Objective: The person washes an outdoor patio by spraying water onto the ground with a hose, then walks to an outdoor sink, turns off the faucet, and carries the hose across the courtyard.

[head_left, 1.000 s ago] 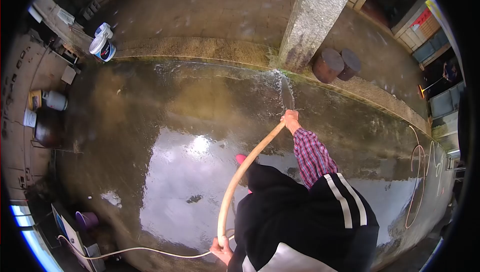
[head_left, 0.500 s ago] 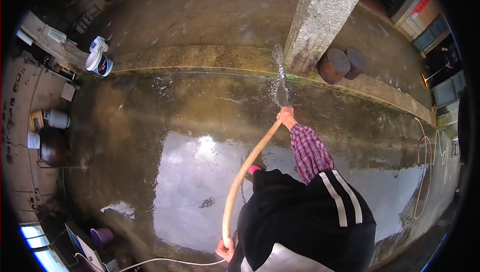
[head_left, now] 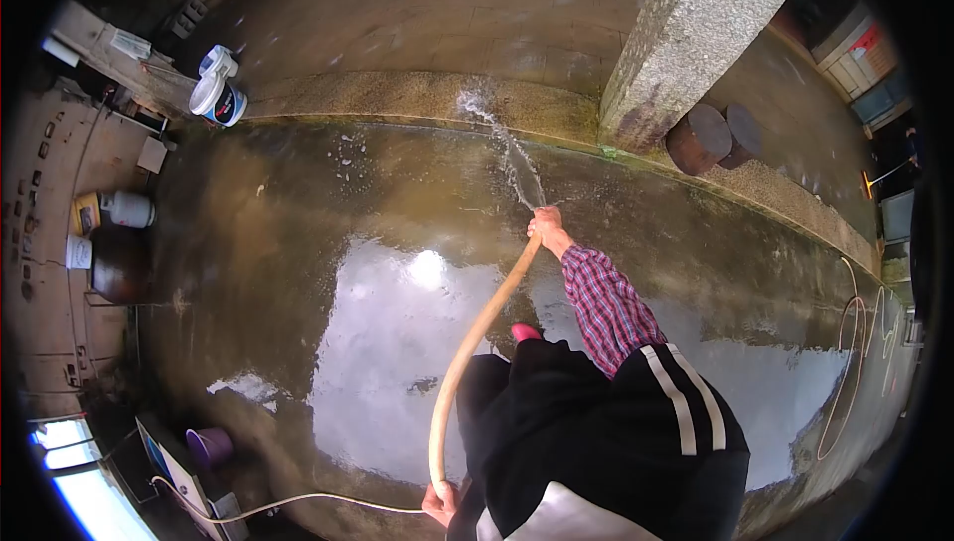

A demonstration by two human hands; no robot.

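My right hand (head_left: 548,223) is closed around the front end of a thick tan hose (head_left: 465,350), below the middle of the top half of the view. Water (head_left: 512,155) sprays from that end up and to the left, onto the raised stone edge (head_left: 388,96). Lower down, at the bottom centre, my left hand (head_left: 439,503) is wrapped round the same hose near my body. Between the two hands the hose bends in a curve. A pink shoe tip (head_left: 525,331) shows beside my dark clothing.
Wet ground (head_left: 248,273) reflects the sky. A stone pillar (head_left: 696,34) and two brown drums (head_left: 699,139) stand at upper right, white buckets (head_left: 217,99) at upper left. A purple bucket (head_left: 209,447) is at lower left; a thin hose (head_left: 855,362) lies at right.
My right hand has moved left with the hose end. The water jet has swung from the pillar's base to the left, onto the stone edge. My left hand still holds the hose.
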